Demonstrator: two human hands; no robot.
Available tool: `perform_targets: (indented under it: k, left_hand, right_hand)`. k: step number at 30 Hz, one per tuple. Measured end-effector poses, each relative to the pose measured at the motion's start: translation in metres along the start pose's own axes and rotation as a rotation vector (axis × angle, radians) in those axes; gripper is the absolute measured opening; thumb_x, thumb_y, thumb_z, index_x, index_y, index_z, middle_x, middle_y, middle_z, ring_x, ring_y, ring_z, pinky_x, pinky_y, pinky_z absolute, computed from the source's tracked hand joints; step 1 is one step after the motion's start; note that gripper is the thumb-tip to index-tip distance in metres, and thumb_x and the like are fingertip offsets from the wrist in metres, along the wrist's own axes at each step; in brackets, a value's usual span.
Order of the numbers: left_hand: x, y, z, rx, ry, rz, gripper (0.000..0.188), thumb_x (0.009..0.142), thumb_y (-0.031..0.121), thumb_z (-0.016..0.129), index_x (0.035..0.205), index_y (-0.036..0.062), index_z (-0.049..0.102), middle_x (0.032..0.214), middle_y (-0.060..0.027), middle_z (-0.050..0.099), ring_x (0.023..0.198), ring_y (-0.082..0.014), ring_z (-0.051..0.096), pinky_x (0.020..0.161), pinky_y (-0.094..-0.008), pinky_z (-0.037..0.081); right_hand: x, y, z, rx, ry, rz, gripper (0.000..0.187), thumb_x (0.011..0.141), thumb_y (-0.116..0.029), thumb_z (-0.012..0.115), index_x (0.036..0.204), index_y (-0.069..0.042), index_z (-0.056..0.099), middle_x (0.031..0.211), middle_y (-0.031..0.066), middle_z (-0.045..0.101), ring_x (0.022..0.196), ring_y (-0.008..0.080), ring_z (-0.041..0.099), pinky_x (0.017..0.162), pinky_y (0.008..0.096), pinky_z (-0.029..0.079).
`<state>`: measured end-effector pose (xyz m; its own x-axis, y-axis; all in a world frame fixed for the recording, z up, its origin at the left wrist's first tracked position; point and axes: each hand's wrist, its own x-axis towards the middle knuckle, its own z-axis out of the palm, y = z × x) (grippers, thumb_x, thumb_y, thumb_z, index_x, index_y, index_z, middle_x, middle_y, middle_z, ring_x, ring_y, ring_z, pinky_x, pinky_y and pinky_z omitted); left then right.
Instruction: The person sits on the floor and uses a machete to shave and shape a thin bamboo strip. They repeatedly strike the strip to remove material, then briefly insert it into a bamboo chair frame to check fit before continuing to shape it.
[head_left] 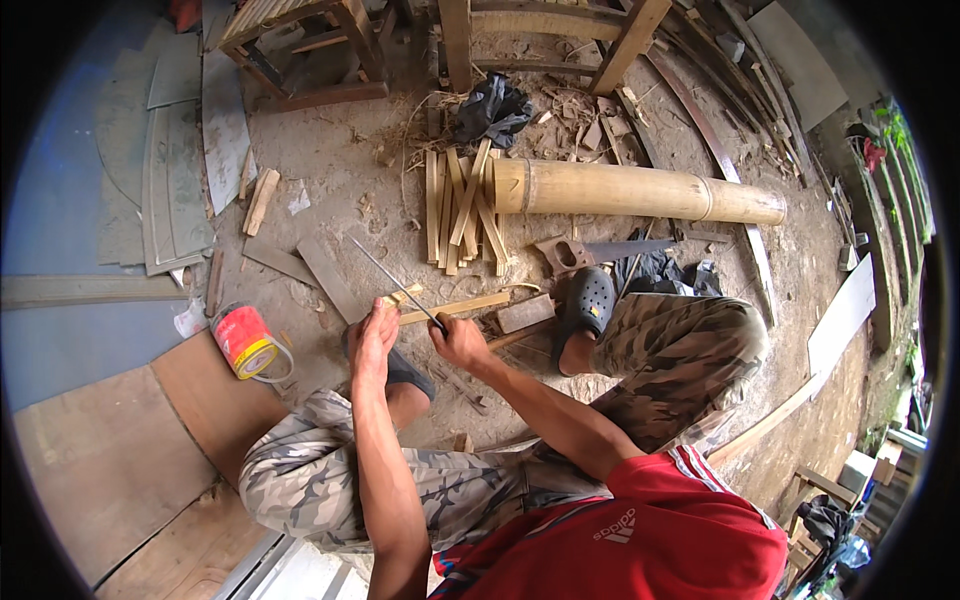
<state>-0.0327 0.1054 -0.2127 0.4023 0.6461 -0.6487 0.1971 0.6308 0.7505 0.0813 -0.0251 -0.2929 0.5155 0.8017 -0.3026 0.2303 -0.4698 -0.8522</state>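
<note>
My right hand [462, 344] is closed round the dark handle of a long knife [388, 272], its thin blade slanting up and to the left. Close by on the left, the fingers of my left hand [372, 342] pinch a bamboo strip [404, 296], whose pale end pokes out beside the blade. The blade passes very near this strip; whether they touch I cannot tell. A longer bamboo strip [465, 306] lies just beyond my right hand. Farther off, a pile of split bamboo strips [458, 215] rests against the end of a thick bamboo pole [620, 190].
A handsaw [600, 253] lies right of the strips, near my clog-shod foot [588, 300]. At left stands a red and yellow bucket [247, 340]. A wooden block [525, 314] sits near my right hand. Wooden furniture legs [455, 45] stand at the far side.
</note>
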Motion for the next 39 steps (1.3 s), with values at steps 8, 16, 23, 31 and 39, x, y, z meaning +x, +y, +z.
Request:
perform_targets:
  k: [8, 16, 23, 31, 39]
  left_hand:
    - [-0.003, 0.001, -0.012, -0.065, -0.03, 0.007, 0.078, 0.097, 0.051, 0.057, 0.14, -0.0117, 0.04, 0.142, -0.0292, 0.048, 0.139, -0.034, 0.042, 0.118, -0.0418, 0.028]
    - [-0.003, 0.001, -0.019, -0.091, -0.053, -0.005, 0.08, 0.099, 0.054, 0.051, 0.146, -0.0083, 0.035, 0.147, -0.0268, 0.044, 0.144, -0.0311, 0.036, 0.12, -0.0409, 0.023]
    - [-0.004, -0.002, -0.02, -0.055, -0.066, 0.004, 0.081, 0.099, 0.053, 0.052, 0.145, -0.0114, 0.034, 0.146, -0.028, 0.045, 0.143, -0.0315, 0.037, 0.12, -0.04, 0.023]
    - [-0.003, -0.002, -0.015, -0.021, -0.029, 0.0, 0.081, 0.098, 0.052, 0.054, 0.143, -0.0128, 0.036, 0.144, -0.0294, 0.046, 0.141, -0.0329, 0.04, 0.119, -0.0408, 0.024]
    - [-0.002, -0.006, -0.015, -0.06, 0.016, -0.018, 0.079, 0.096, 0.052, 0.059, 0.14, -0.0108, 0.043, 0.14, -0.027, 0.051, 0.138, -0.0301, 0.045, 0.118, -0.042, 0.026]
  right_hand:
    - [-0.001, -0.004, 0.01, -0.123, -0.002, 0.037, 0.025, 0.091, -0.024, 0.055, 0.094, -0.001, 0.064, 0.077, 0.0263, 0.065, 0.077, 0.0464, 0.064, 0.069, 0.0523, 0.051]
    - [0.006, 0.004, 0.015, -0.169, -0.117, 0.061, 0.027, 0.091, -0.026, 0.053, 0.091, -0.001, 0.062, 0.08, 0.0278, 0.066, 0.077, 0.0484, 0.065, 0.073, 0.0538, 0.052]
    - [-0.002, -0.011, 0.012, -0.086, 0.003, 0.004, 0.025, 0.089, -0.026, 0.056, 0.09, -0.001, 0.062, 0.078, 0.028, 0.066, 0.076, 0.0479, 0.066, 0.072, 0.0537, 0.053]
    - [-0.004, -0.008, 0.019, -0.092, 0.085, -0.017, 0.022, 0.088, -0.025, 0.058, 0.087, -0.004, 0.063, 0.074, 0.0261, 0.066, 0.072, 0.0467, 0.065, 0.067, 0.0518, 0.054]
    - [0.0, -0.011, 0.011, -0.045, 0.062, -0.121, 0.024, 0.091, -0.022, 0.055, 0.088, 0.001, 0.06, 0.072, 0.0267, 0.064, 0.068, 0.0462, 0.063, 0.064, 0.0525, 0.052]
